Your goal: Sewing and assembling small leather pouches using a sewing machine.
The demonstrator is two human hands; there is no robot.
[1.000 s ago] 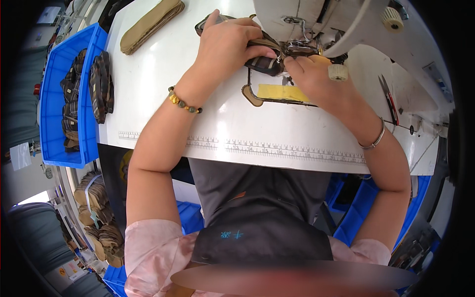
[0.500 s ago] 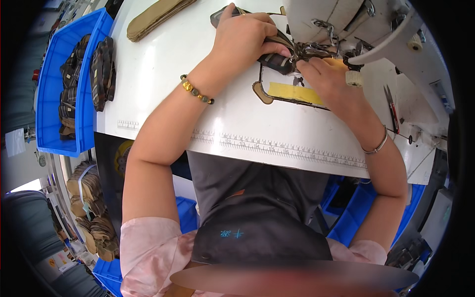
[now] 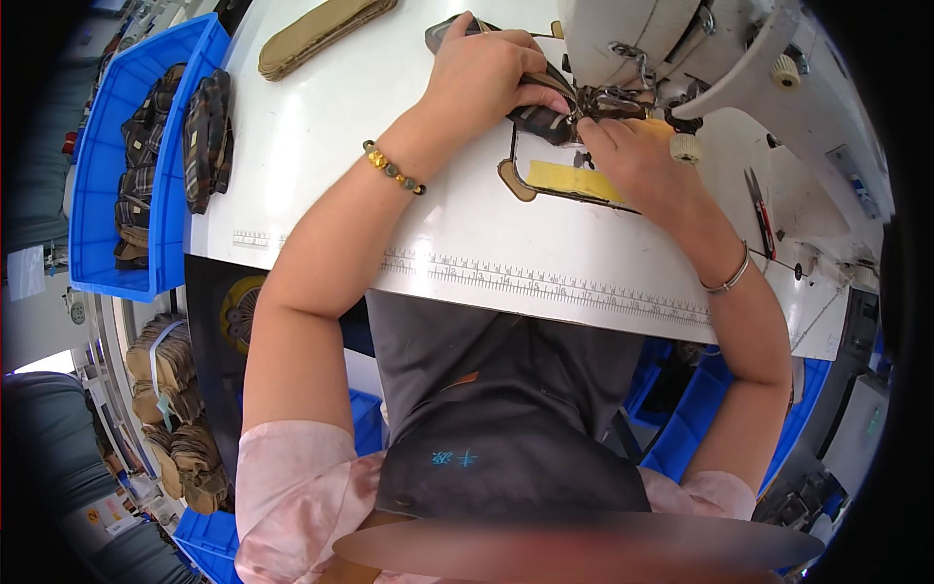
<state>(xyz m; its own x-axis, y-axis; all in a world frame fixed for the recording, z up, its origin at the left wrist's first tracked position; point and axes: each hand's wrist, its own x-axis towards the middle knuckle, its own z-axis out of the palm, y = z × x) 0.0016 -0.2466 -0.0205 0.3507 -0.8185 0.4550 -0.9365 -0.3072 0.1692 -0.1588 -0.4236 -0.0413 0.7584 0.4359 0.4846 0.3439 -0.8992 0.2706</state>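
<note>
My left hand (image 3: 477,83) grips a dark plaid piece (image 3: 543,122) with an olive, zipper-like edge, its thumb pressed near the sewing machine's presser foot. My right hand (image 3: 637,165) has curled fingers pinched on the piece's right end beside the foot; the fingertips are partly hidden. The white machine (image 3: 632,29) stands over the work at the upper right. Beneath the piece and my right hand lies a dark-edged plate with a yellow strip (image 3: 564,177) and a tan tab (image 3: 516,183) at its corner.
A stack of tan strips (image 3: 321,34) lies at the table's (image 3: 311,165) back left. Folded plaid pieces (image 3: 206,136) rest beside a blue bin (image 3: 86,234) of similar pieces. Red-handled snips (image 3: 762,219) lie at the right. Tied tan bundles (image 3: 161,370) and more blue bins (image 3: 681,419) are below.
The whole view has shifted a little. Both hands remain at the presser foot on the plaid piece, with only slight movement of the fingers and wrists.
</note>
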